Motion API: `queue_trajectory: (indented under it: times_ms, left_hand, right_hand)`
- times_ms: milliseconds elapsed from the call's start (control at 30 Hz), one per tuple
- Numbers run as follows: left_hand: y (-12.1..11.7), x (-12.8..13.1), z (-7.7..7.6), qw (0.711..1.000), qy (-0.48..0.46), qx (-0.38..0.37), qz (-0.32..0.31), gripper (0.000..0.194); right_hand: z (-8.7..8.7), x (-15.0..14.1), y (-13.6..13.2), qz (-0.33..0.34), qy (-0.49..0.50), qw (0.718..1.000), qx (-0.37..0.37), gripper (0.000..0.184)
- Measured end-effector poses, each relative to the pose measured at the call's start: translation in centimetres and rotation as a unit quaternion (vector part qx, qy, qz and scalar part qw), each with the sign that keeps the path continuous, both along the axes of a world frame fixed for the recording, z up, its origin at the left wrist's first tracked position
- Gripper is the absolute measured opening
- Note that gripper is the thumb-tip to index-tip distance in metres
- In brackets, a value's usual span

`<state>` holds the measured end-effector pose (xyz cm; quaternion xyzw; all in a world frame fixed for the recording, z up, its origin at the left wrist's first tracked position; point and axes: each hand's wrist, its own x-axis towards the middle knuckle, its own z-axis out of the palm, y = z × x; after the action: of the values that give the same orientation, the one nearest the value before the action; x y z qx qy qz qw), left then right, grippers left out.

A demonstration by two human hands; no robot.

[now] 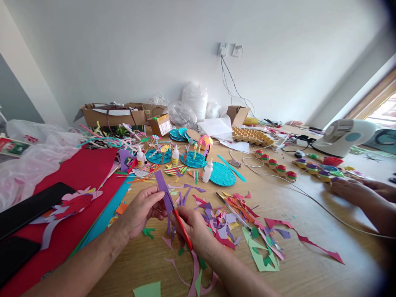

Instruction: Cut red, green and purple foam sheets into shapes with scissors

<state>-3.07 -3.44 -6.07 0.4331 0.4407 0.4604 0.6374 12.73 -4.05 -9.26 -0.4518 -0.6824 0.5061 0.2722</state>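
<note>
Between the thumb and fingers of my left hand is a strip of purple paper, held up at a slant over the table. My right hand grips a pair of scissors with red handles, its blades against the lower part of the strip. Colourful paper scraps lie beneath and to the right of my hands. A white glue bottle stands beyond them beside a round turquoise disc. Further left, small paper decorations sit on more turquoise discs.
Red paper sheets with a black phone-like slab lie at left. Another person's hands are at the right, near painted egg-carton pieces. A white fan stands behind. A white cable crosses the table.
</note>
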Motion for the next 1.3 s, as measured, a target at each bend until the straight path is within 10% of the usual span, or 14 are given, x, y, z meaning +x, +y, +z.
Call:
queue_trajectory:
  times_ms: [1300]
  left_hand:
    - [-0.2,0.5,-0.5,1.000,0.000,-0.017,-0.010,0.021]
  right_hand:
    - [-0.9,0.2,0.3,-0.009,-0.027,0.998,0.058,0.026]
